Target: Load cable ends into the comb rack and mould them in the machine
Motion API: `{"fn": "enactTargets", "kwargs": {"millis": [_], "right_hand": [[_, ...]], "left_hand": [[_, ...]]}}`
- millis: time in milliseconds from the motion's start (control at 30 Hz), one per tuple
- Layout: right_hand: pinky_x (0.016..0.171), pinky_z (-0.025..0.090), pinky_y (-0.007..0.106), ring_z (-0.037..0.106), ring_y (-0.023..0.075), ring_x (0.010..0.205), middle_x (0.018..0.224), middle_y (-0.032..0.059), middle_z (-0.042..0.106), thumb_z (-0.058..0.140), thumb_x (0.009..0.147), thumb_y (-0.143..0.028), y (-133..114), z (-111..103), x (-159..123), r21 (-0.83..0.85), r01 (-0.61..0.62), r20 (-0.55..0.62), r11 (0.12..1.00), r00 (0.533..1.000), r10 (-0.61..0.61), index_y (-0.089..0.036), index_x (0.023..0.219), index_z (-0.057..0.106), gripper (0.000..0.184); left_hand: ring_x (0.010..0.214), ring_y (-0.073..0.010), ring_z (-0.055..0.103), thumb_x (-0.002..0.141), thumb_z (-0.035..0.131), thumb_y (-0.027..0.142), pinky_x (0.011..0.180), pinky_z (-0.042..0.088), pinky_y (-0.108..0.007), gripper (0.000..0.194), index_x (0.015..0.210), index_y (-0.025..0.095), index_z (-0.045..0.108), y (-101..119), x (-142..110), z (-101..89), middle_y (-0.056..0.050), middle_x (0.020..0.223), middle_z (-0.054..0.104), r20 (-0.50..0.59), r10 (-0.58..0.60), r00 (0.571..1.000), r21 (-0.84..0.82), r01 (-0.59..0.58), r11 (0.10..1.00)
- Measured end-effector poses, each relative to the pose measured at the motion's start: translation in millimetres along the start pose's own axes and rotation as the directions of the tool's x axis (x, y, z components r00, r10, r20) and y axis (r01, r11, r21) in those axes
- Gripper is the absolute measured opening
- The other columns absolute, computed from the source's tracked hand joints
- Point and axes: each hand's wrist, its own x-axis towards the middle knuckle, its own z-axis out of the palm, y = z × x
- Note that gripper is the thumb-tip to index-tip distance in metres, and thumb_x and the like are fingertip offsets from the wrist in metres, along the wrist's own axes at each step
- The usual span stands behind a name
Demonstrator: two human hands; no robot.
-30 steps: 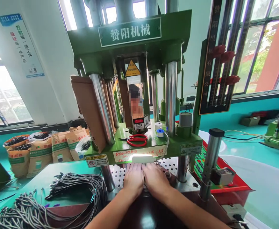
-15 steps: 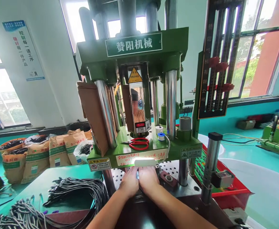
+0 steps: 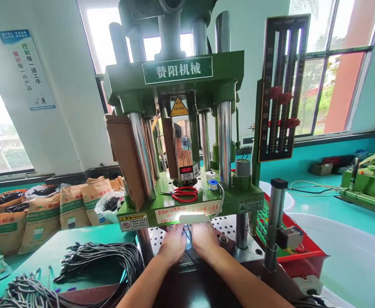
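The left hand and right hand reach under the front edge of the green press. A thin black cord shows between them. I can't tell if they grip (their fingers are hidden). Red scissors lie above, near that edge.

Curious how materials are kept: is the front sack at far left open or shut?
Open: black material shows in the mouth of the sack.

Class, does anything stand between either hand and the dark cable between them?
Nothing visible stands between the left hand or right hand and the dark cable, though the fingertips are out of sight beneath the green press.
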Motion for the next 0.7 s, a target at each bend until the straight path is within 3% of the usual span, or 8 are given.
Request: {"fn": "enactTargets", "kwargs": {"millis": [133,267,433,700], "right_hand": [[0.088,0.040,0.037,0.056,0.0254,0.101,0.107,0.0150,0.062,0.033,0.093,-0.022,28,-20,-17,-0.061,-0.033,-0.035,0.998,0.999,0.031,-0.014,0.105,0.064,0.034],[0.084,0.041,0.035,0.059,0.0264,0.098,0.104,0.0161,0.065,0.036,0.089,-0.020,39,-19,-19,-0.071,-0.028,0.001,0.997,1.000,0.028,-0.012,0.109,0.063,0.035],[0.085,0.040,0.035,0.058,0.0272,0.103,0.109,0.0158,0.065,0.036,0.086,-0.017,36,-10,-11,-0.048,-0.022,0.032,0.999,0.999,0.023,-0.013,0.113,0.062,0.038],[0.085,0.039,0.032,0.058,0.0254,0.100,0.108,0.0128,0.065,0.041,0.081,-0.016,45,-9,-4,0.006,0.063,0.073,0.998,0.995,-0.063,-0.014,0.107,0.064,0.035]], "left_hand": [[0.131,-0.0225,0.035,0.087,0.031,0.027,0.114,0.012,-0.044,0.050,0.135,0.016,0.042,23,2,4.2,-0.010,0.139,0.045,0.014,0.061,0.998,0.057,-0.062,0.996],[0.129,-0.0256,0.038,0.086,0.032,0.029,0.113,0.014,-0.047,0.051,0.132,0.010,0.045,40,9,14.0,-0.013,0.137,0.047,0.040,0.076,0.996,0.103,-0.079,0.992],[0.122,-0.0274,0.046,0.087,0.029,0.026,0.109,0.022,-0.048,0.047,0.125,0.010,0.052,43,15,12.1,-0.014,0.128,0.054,0.036,0.078,0.996,0.146,-0.082,0.986],[0.114,-0.0256,0.052,0.085,0.034,0.025,0.100,0.035,-0.040,0.045,0.125,0.014,0.051,46,19,11.8,-0.012,0.123,0.058,0.071,0.139,0.988,0.142,-0.148,0.979]]}}
